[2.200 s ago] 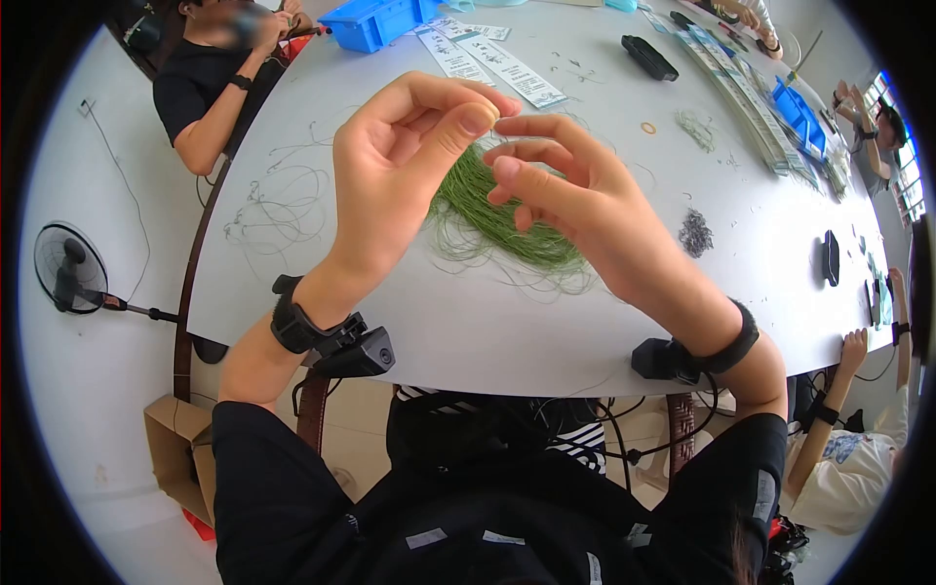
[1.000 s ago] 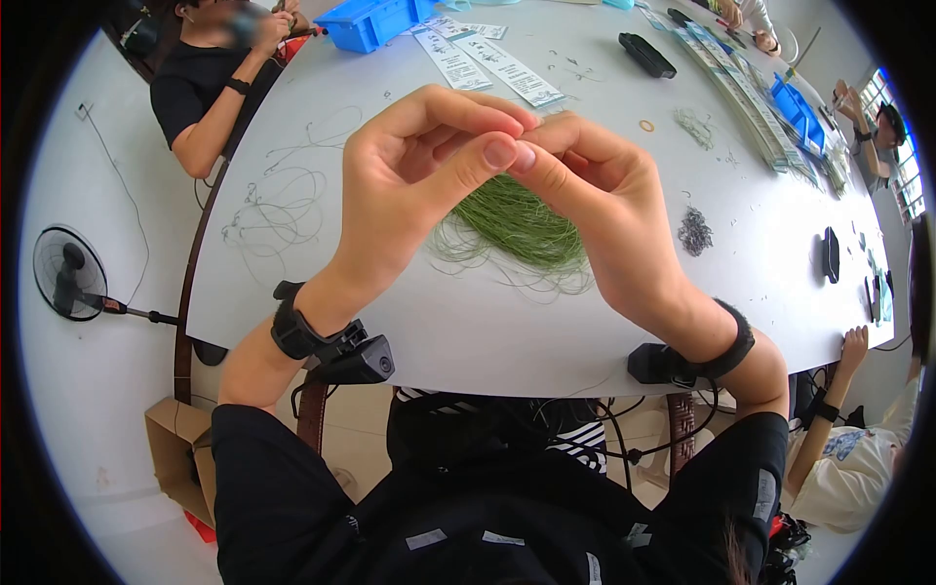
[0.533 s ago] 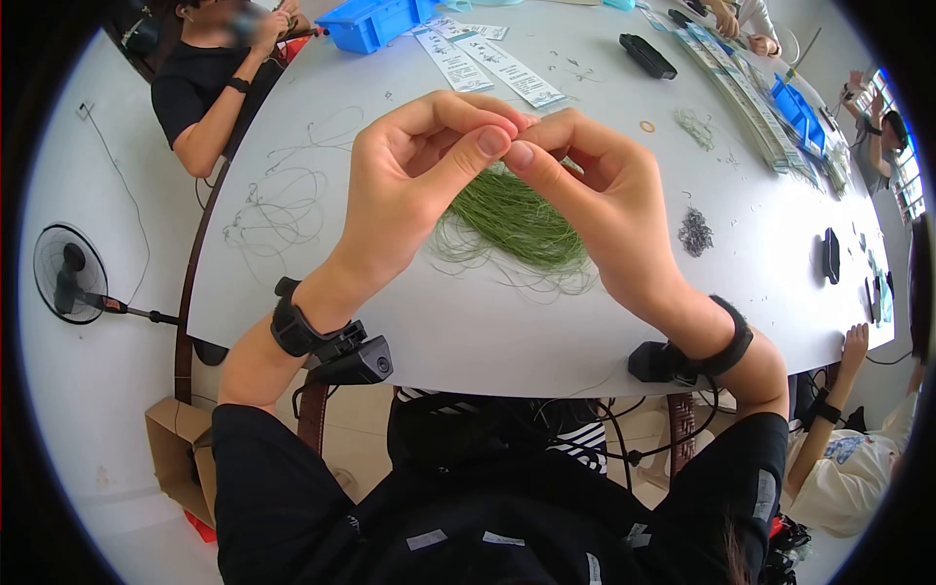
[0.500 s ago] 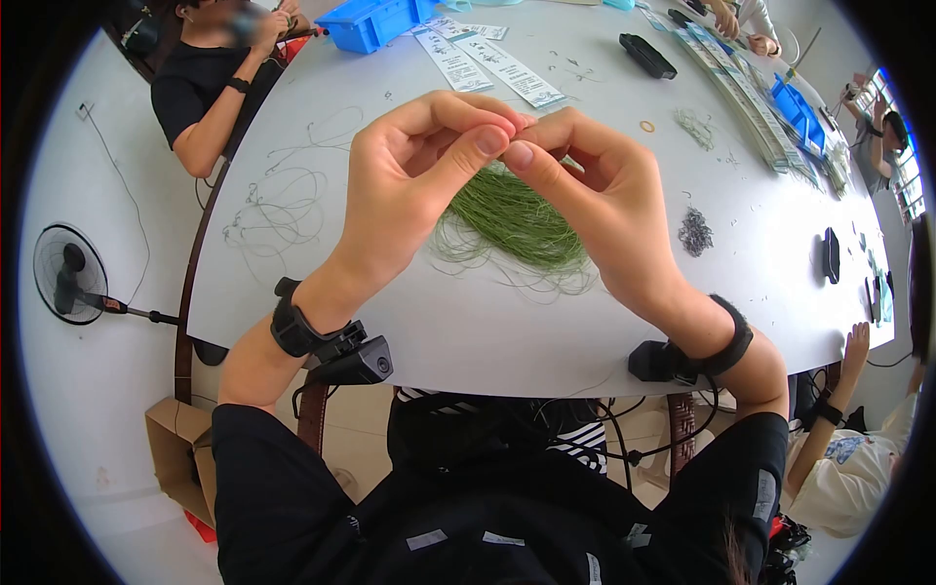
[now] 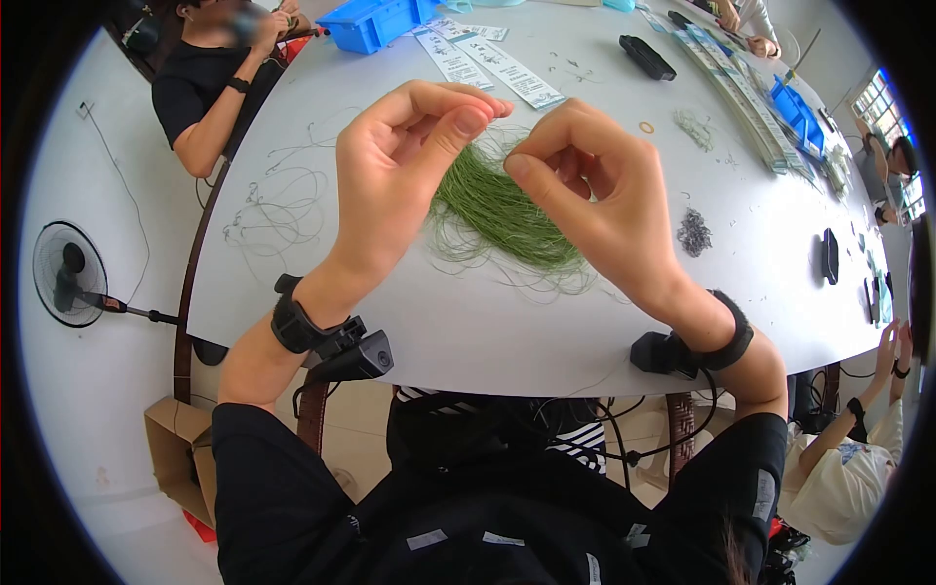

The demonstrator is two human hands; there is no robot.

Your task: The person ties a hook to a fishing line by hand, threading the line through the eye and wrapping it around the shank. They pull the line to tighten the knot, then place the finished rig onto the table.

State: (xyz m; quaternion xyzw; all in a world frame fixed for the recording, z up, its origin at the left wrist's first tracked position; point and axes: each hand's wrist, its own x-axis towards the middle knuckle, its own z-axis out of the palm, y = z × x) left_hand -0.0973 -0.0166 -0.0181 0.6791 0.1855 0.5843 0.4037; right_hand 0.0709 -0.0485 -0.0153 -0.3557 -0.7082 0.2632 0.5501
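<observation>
Above the table, my left hand (image 5: 395, 161) holds its thumb and fingertips pinched together. My right hand (image 5: 604, 185) is closed too, thumb against the curled forefinger, a short gap away from the left. Whatever lies between the fingertips of either hand is too fine to make out. Below and between both hands lies a bundle of green thread-like line (image 5: 507, 214), partly covered by my right hand. Right of that hand sits a small pile of dark metal bits, seemingly hooks (image 5: 695, 234).
Loose clear line (image 5: 283, 214) lies at left. Printed paper strips (image 5: 502, 68), a blue bin (image 5: 375, 21) and a black case (image 5: 647, 57) are farther back. A co-worker (image 5: 200, 88) sits at far left; others are at right. Wrist-worn cameras (image 5: 359, 359) carry cables.
My hands have come apart from touching fingertips. The left moved slightly left and up; the right moved a little down. At lower right, another person's hands have risen.
</observation>
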